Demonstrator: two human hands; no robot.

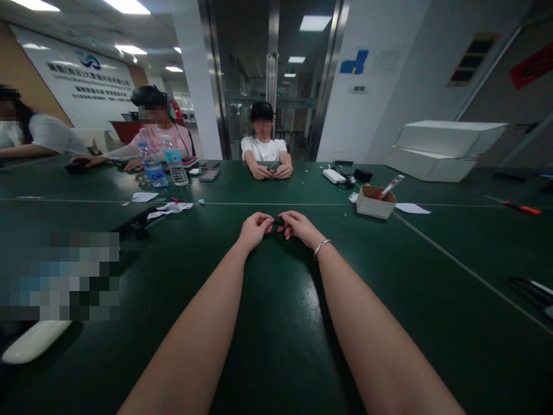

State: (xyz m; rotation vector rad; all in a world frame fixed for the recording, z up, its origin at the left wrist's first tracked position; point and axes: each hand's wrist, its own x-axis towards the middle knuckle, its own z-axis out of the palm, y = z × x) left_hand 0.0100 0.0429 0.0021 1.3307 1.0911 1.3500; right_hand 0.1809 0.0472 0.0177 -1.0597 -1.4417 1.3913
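Both my arms reach forward over the dark green table. Between my hands is a small black object, too small to name for certain. My left hand pinches its left end, where a lighter tip shows at the fingertips. Thumb and fingers of my right hand close on its right end. A silver bracelet circles my right wrist. The object is held level, close above the tabletop.
Across the table sits a person in white. Two water bottles and paper scraps lie left. Rightward are a small open box, a white power bank, white boxes and an orange-handled screwdriver.
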